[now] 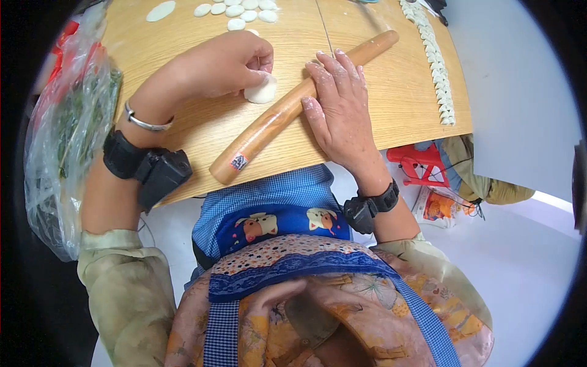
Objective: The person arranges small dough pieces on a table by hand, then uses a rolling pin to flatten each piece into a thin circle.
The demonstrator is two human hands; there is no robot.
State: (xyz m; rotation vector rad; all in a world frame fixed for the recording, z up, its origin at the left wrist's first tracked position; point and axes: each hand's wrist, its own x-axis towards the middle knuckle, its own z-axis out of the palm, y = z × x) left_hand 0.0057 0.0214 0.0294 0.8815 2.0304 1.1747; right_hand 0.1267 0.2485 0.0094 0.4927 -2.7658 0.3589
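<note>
A thick wooden rolling pin [275, 125] lies diagonally on the wooden table [183, 147]. Over its upper half rests my right hand [339, 101], dusted with flour, palm down with the fingers spread. My left hand [235, 61] pinches the edge of a small round piece of white dough [262, 90] between thumb and fingers, just left of the rolling pin. Several flat dough rounds [235, 11] lie at the top of the table, beyond my left hand, and a larger oval piece [161, 11] is farther left.
A long row of folded dough pieces [437, 67] runs along the table's right side. At the left edge hangs a clear plastic bag [73, 122] with greens in it. A red stool [419, 164] stands below the table on the right.
</note>
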